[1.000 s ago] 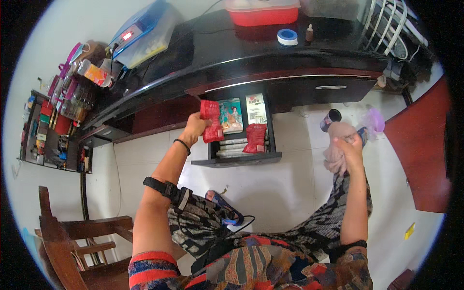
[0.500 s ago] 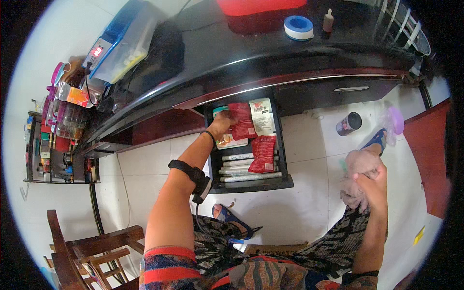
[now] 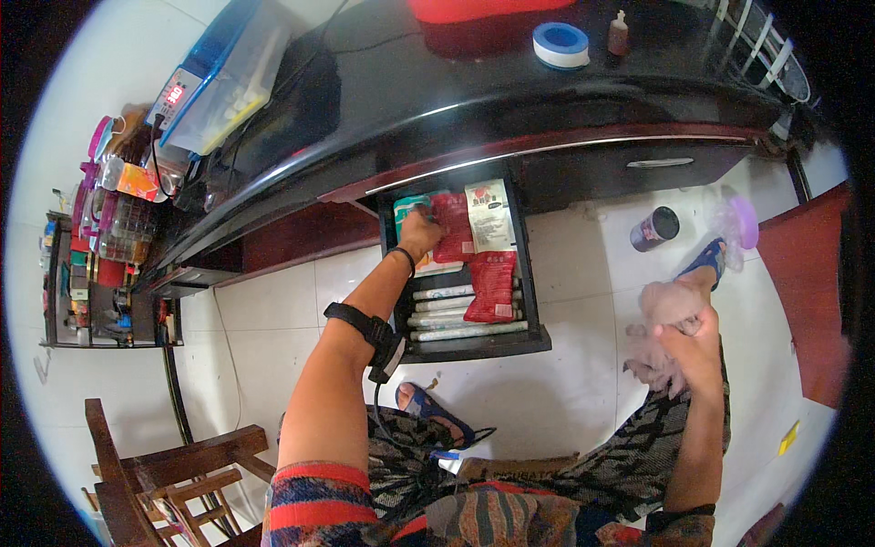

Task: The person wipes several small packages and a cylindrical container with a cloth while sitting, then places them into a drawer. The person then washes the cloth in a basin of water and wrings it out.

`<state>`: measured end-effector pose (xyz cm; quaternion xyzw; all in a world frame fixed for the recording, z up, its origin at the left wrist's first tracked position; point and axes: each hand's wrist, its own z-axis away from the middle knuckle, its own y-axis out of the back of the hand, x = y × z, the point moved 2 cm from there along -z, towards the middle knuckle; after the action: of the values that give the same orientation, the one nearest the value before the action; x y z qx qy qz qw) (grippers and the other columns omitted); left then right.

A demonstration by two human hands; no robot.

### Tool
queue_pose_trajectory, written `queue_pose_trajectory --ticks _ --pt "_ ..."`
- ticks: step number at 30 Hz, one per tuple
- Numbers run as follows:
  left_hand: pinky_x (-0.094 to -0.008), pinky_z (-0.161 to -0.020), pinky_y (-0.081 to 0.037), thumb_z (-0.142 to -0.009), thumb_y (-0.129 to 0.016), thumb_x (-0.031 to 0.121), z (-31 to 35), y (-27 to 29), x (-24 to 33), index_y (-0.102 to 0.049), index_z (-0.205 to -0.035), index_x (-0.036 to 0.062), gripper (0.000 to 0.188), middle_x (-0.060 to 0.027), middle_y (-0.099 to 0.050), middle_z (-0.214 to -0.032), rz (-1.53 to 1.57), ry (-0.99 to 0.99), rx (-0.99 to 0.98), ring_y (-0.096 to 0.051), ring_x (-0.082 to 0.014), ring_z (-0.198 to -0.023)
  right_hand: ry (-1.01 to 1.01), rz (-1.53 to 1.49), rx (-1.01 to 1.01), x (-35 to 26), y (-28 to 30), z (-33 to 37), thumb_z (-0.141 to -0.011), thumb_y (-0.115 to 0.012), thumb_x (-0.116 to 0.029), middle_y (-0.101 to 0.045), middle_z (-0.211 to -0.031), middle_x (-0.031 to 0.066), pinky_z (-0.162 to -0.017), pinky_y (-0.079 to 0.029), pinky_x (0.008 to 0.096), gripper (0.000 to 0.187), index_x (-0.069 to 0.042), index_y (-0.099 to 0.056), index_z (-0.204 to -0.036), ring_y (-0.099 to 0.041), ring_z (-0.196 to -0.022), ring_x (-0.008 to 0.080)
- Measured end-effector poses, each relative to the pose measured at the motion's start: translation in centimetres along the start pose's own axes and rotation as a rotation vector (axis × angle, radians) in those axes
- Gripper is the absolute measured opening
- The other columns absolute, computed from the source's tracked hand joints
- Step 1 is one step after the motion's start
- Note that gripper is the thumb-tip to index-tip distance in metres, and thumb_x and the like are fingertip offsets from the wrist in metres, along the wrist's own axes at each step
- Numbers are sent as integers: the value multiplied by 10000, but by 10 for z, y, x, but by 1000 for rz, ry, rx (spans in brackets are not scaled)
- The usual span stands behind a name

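Note:
My left hand (image 3: 421, 234) reaches into the pulled-out black drawer (image 3: 544, 339). Its fingers are bent together at the left edge of a red packet (image 3: 453, 214); their tips are partly hidden. Beside that hand lies a teal-and-white packet (image 3: 410, 206). A white packet (image 3: 490, 214) and a second red packet (image 3: 492, 287) lie to the right. Several long, thin wrapped sticks (image 3: 467, 332) fill the drawer's front. At the right, low over my knee, my right hand (image 3: 694, 356) is closed around a crumpled translucent bundle (image 3: 670, 305) with finger-like ends.
Above the drawer is a glossy black desk (image 3: 410, 100) with a blue-and-white tape roll (image 3: 561, 46) and a small dropper bottle (image 3: 619, 35). A dark cylindrical container (image 3: 654, 229) and a purple-lidded clear container (image 3: 743, 223) stand on the floor. A wooden chair (image 3: 182, 456) is at lower left.
My left hand has shifted slightly right and down at the red packet, showing more of the teal packet. My right hand still holds the translucent bundle, slightly lower left in view.

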<state>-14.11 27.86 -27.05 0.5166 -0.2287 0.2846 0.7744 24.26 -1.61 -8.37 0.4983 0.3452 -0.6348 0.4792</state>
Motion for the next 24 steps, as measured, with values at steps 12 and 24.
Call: queue_pose_trajectory --ticks 12,24 --pt "-320 -480 -490 -803 -638 425 93 -16 55 -654 -683 18 424 -96 -629 -593 -481 -5 -618 -603 -180 -486 -17 20 -27 11 6 -1 -696 -708 -30 -577 -1022 48 -839 -451 299 524 -26 -513 -1183 -545 -934 140" --pt "-278 -562 -482 -765 -705 63 132 -11 36 -611 -898 39 165 -75 -633 -801 430 206 -557 -601 -154 -676 12 39 -2 1 8 3 -694 -713 -12 -578 -1031 40 -857 -448 294 515 -16 -518 -1171 -548 -946 135"
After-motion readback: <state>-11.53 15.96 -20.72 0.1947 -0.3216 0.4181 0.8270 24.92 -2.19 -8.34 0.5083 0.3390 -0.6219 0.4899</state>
